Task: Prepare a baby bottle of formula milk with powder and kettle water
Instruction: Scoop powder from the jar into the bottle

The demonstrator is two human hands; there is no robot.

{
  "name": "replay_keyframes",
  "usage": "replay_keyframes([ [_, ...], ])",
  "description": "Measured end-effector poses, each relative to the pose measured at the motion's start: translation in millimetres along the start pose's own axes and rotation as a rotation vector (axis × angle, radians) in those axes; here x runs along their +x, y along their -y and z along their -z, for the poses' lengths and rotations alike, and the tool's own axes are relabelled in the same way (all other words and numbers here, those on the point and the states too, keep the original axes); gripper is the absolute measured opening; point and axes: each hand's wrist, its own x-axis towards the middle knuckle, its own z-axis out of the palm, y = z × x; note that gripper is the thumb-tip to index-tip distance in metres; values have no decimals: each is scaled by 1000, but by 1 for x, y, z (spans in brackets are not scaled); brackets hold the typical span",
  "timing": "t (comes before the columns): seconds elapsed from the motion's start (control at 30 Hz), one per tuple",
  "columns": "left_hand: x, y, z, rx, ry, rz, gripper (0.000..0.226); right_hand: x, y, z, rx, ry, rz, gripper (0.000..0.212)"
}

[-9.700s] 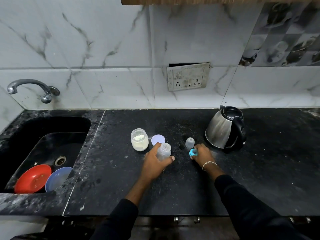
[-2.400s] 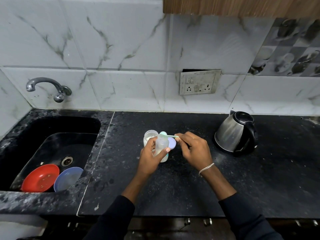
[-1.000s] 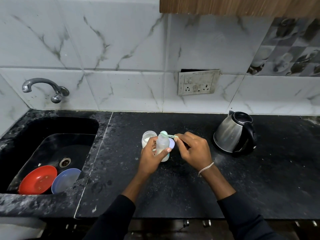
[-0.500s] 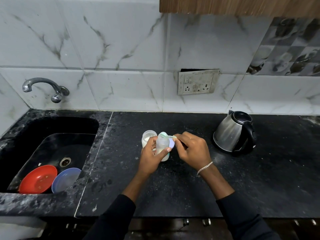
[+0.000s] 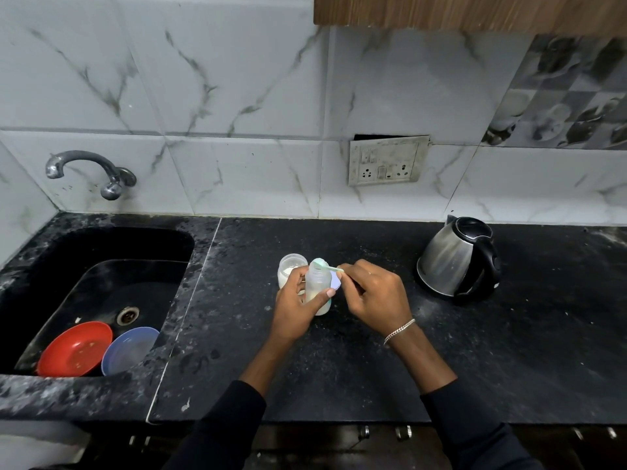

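On the black speckled tabletop (image 5: pixel 339 368), just right of the open clear jar of white powder (image 5: pixel 288 266), the left hand (image 5: pixel 294 312) is gripping the clear plastic baby bottle (image 5: pixel 317 286) upright. The right hand (image 5: pixel 376 293) is pinching the pale green scoop (image 5: pixel 321 264) by its handle over the bottle's mouth; the steel kettle (image 5: pixel 451 262) is standing farther right.

The sink (image 5: pixel 142 245) sits at the left end of the counter (image 5: pixel 373 385), holding a bowl (image 5: pixel 74 349) with a second bowl (image 5: pixel 130 349) to its right, the tap (image 5: pixel 91 167) on the wall behind. The bottle (image 5: pixel 317 290) is mid-counter, the scoop (image 5: pixel 322 265) over its mouth, the jar (image 5: pixel 290 268) just behind-left, the kettle (image 5: pixel 458 262) well right
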Motion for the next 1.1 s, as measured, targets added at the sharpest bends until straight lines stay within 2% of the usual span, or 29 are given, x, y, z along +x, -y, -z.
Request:
replay_keyframes([
  [0.13, 0, 1, 1, 5, 8, 10, 54, 1, 2, 3, 15, -77, -9, 12],
  [0.27, -1, 1, 1, -12, 4, 13, 56, -2, 2, 2, -20, -9, 20, 14],
  [0.63, 0, 7, 2, -19, 4, 18, 62, -6, 8, 7, -40, -60, 40, 9],
  [1.1, 1, 10, 1, -7, -1, 22, 60, -7, 10, 6, -66, 17, 12, 9],
])
